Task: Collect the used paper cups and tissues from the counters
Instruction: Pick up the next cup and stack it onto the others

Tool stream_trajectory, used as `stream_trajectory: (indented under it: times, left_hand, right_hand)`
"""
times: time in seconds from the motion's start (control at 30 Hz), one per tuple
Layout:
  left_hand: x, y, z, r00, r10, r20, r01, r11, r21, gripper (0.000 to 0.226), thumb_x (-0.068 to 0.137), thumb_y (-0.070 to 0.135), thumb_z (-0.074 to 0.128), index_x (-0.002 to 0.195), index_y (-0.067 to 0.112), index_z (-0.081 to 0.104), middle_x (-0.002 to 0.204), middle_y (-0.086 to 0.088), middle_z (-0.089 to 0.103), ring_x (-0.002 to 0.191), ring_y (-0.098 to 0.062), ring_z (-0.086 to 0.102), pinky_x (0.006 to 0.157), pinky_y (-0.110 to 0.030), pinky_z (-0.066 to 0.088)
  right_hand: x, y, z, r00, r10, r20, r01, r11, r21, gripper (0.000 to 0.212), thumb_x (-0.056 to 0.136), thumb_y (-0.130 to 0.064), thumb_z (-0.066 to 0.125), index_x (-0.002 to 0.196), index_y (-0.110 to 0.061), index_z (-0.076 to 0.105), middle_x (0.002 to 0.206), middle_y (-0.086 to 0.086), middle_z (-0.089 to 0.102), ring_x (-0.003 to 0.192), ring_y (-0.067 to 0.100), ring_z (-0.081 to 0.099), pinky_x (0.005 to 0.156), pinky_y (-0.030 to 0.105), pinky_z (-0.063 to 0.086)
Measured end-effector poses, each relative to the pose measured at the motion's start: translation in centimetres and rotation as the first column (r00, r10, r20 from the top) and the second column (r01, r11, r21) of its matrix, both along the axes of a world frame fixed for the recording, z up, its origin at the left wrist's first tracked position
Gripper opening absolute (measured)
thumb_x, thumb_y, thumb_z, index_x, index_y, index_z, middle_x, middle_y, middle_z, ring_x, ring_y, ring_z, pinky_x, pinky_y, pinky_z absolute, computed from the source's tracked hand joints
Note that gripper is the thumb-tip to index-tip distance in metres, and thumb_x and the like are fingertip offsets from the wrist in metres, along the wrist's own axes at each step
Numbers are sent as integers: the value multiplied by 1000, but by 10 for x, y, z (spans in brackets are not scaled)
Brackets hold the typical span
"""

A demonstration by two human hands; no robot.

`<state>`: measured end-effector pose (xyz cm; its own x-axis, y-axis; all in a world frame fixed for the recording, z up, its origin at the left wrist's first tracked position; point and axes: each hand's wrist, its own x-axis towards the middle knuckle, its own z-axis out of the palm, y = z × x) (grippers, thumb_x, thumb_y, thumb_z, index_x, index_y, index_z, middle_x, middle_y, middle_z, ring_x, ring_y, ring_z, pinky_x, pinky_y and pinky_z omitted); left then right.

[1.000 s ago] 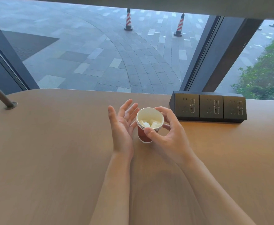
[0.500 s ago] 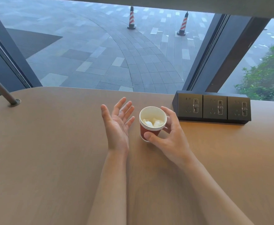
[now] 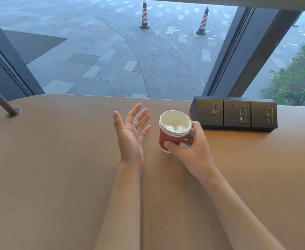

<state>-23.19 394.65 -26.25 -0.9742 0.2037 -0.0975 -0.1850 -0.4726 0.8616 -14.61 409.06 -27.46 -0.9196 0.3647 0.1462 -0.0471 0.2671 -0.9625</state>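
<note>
Head view: right hand (image 3: 191, 150) grip pinching nested red paper cups (image 3: 173, 130) holding crumpled white tissues (image 3: 175, 127); left hand (image 3: 131, 134) spread, beside. Tilting risks spilling tissues.

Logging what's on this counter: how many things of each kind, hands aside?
Cups: 3, going by the stacked rims, held by the right hand
Tissue wads in the top cup: count unclear
Socket block: 1, with 3 outlets
Metal post: 1
Total: 5, tissues aside

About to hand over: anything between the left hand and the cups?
Nothing visible. The left hand is open, palm up, beside the cups, with only bare counter between them. The right hand holds the cups from the other side.
</note>
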Motion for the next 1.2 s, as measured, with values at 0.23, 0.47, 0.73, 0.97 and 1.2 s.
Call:
stream_trajectory:
  times: [0.23,0.47,0.73,0.97,1.2]
  left_hand:
    - [16,19,9,996,-85,-18,84,995,-46,81,101,67,3,142,23,57,142,-5,63,130,-15,60,118,-47,38]
    - [64,55,22,969,-241,-54,239,970,-44,84,91,75,13,140,25,59,141,-3,65,130,-15,61,117,-47,39]
    - [136,113,51,923,-369,-111,370,929,-13,79,86,77,23,136,30,61,139,-1,66,129,-17,62,113,-46,41]
    - [216,170,85,807,-555,-201,556,829,-57,74,93,73,19,140,31,57,143,-1,63,134,-18,57,119,-49,35]
    - [292,199,105,716,-653,-248,668,744,-30,71,99,71,14,137,32,60,141,1,65,131,-15,60,119,-45,35]
  right_hand:
    - [26,14,6,996,-74,-51,68,992,-107,62,65,-38,87,119,-26,60,111,0,76,103,15,72,82,24,58]
    - [80,40,19,982,-166,-95,150,976,-158,56,72,-28,86,122,-20,63,110,0,78,99,14,75,80,23,58]
    - [159,73,45,920,-355,-168,313,921,-231,51,73,-35,85,120,-28,66,107,-5,78,98,14,75,76,23,58]
    - [252,108,79,817,-526,-235,452,838,-306,44,74,-30,84,114,-27,68,103,-8,79,92,8,75,73,18,55]
    - [337,125,93,713,-650,-263,560,754,-345,70,62,-57,83,121,-22,66,111,-1,78,101,17,74,81,27,57]
